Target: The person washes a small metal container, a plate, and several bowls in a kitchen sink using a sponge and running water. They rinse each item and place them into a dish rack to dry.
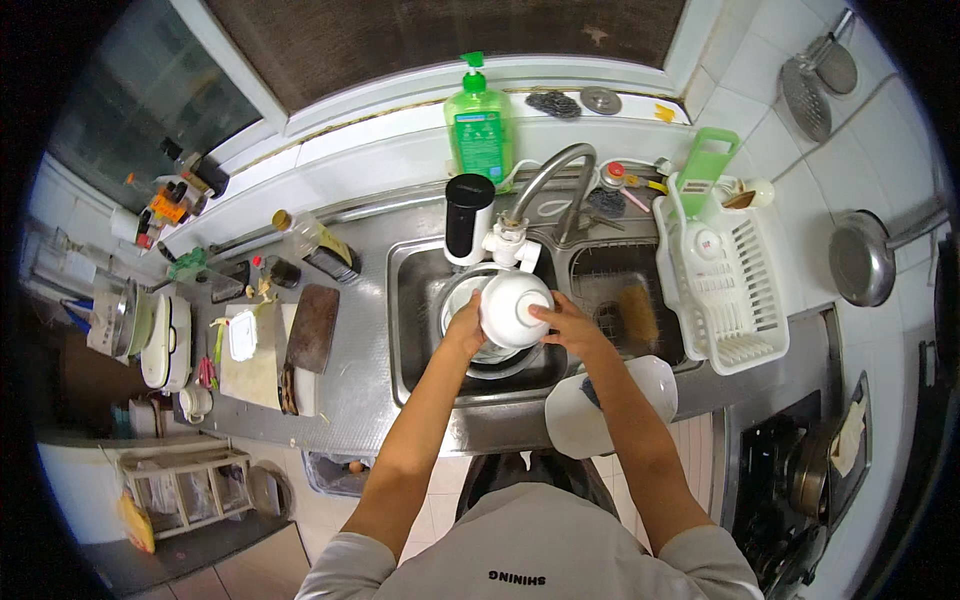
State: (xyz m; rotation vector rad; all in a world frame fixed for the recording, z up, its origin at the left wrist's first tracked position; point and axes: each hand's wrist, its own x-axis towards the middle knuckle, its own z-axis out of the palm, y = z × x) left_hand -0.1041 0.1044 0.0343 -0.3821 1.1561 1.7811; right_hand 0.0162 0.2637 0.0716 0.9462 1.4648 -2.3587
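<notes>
Both hands hold a white bowl [504, 309], its foot ring turned up toward me, beneath the faucet's filter head [511, 244]. The bowl's left side is gripped by my left hand [466, 328]. On its right my right hand [574, 324] has fingers against the base and rim. Under the bowl, a metal basin [517, 367] with white dishes in it stands in the left sink [409, 360]; the bowl hides much of it. Beneath my right forearm a white dish [574, 424] sits at the counter's front edge, with a dark scrubber [591, 391] partly hidden in it.
The right sink [600, 274] holds a yellowish sponge [638, 313]. Right of it stands a white dish rack [739, 300]. Behind the sinks are a green soap bottle [478, 139] and curved faucet [559, 161]. Leftward lie a cleaver [313, 326] and cutting board [255, 367].
</notes>
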